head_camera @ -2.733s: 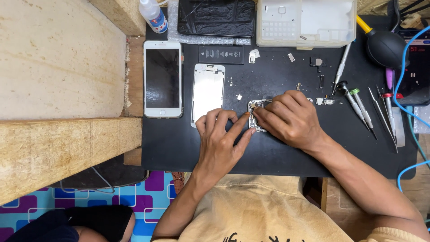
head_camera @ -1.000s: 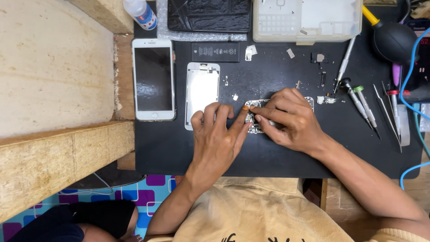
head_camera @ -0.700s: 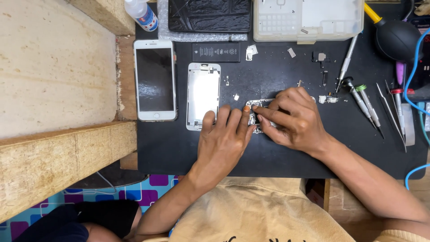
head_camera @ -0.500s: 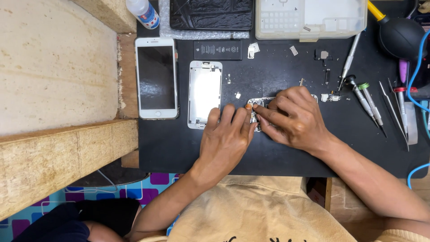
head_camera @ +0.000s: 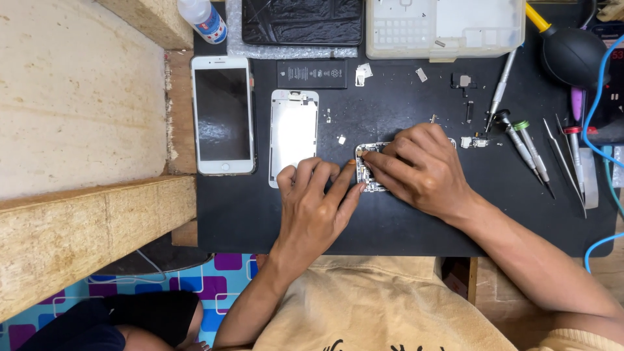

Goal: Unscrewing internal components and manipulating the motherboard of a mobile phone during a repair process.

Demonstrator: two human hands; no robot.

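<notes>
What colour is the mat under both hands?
The mat is plain black, best seen in the head view.

Black mat [head_camera: 403, 221], white phone [head_camera: 223, 116] (dark screen), purple-and-blue patterned floor [head_camera: 214, 286].

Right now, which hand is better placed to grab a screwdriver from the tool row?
Right, probably. The right hand lies on the circuit board, nearer the screwdrivers. The left hand lies farther away, fingertips on the board's other edge.
</notes>
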